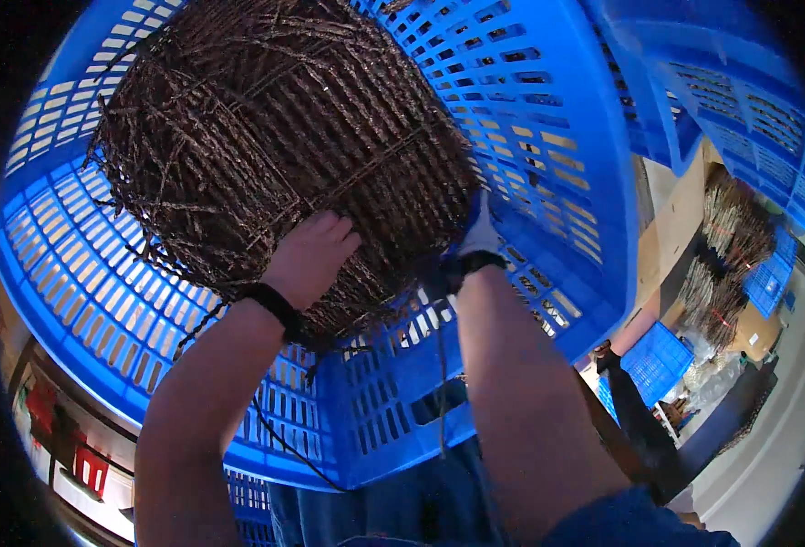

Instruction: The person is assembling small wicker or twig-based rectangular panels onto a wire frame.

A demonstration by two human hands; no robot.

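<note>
A big bundle of dark brown, rough twigs [366, 118] fills much of a blue slatted plastic basket [348, 447]. Many twigs lie side by side, with a few thinner strands crossing them. My left hand [316, 255] is on the bundle's near side, its fingers bent and pressed together against the twigs. Whether a single strand is pinched there is too dark to see. At the bundle's right edge is my right hand [482, 232], pale and bluish, perhaps gloved; its fingers are hidden between bundle and basket wall. Both wrists wear black bands.
More blue baskets [749, 100] rise at the upper right. Beyond the basket's right wall are brown twig bundles [726, 237], a smaller blue crate [653, 365], clear plastic wrapping [717, 387] and cardboard. A dark cord [284, 442] trails over the near basket wall.
</note>
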